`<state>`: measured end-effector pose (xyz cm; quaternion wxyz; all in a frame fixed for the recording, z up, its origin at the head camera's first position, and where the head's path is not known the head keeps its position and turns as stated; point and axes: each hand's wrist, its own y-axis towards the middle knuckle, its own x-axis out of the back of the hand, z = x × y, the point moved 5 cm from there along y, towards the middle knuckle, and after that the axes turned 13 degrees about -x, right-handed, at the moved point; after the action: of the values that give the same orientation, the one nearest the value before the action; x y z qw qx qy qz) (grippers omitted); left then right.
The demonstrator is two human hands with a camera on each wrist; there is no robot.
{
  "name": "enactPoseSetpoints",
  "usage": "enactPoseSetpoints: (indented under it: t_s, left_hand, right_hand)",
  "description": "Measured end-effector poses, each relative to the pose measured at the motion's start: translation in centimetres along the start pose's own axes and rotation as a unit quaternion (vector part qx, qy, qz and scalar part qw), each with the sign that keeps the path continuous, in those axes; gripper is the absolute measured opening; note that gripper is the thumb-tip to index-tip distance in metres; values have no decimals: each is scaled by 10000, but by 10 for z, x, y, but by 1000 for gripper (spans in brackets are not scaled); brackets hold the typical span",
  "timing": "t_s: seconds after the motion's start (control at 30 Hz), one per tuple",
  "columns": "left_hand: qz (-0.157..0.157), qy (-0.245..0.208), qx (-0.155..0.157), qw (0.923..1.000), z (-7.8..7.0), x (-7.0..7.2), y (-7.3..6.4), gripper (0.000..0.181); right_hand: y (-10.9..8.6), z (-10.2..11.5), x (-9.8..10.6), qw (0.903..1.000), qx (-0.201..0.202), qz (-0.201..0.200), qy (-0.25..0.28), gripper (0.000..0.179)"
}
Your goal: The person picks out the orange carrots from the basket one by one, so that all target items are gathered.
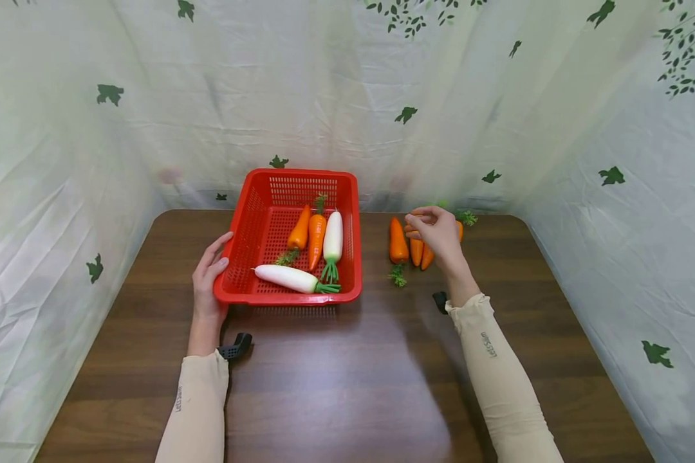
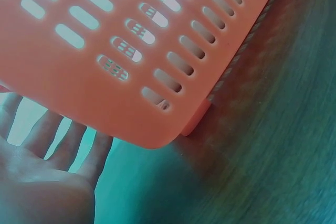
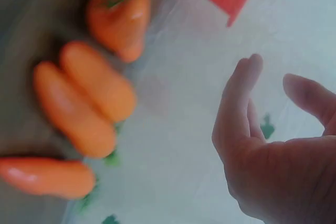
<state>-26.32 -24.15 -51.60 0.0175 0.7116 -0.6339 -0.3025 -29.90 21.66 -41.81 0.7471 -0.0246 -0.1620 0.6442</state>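
Observation:
A red plastic basket (image 1: 234, 298) stands on the left part of the table. In it lie two orange carrots (image 1: 316, 235) with green tops and two white radishes (image 1: 286, 278) with green stems. My left hand (image 1: 207, 276) rests against the basket's left side, fingers fairly straight; in the left wrist view the rim hides the fingertips. My right hand (image 1: 437, 235) hovers over several carrots (image 1: 398, 241) right of the basket. Its thumb and fingers are apart with nothing between them, as the right wrist view shows. Part of that group is hidden under the hand.
The brown wooden table (image 1: 324, 386) ends at a pale curtain (image 1: 301, 83) with green leaf prints, which hangs behind it and on both sides. The basket stands near the table's back edge. Dark wrist devices (image 1: 236, 346) sit at both sleeve cuffs.

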Motion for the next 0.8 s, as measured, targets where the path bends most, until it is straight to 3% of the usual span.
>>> enactPoseSetpoints:
  t_s: [0.47, 0.8]
  left_hand:
    - [-21, -37, 45, 10000, 1, 0, 0, 51]
    - [-95, 18, 69, 9999, 0, 0, -1, 50]
  right_hand:
    - [-12, 32, -65, 9954, -241, 913, -132, 46]
    - [-11, 43, -108, 9864, -707, 1443, -332, 53]
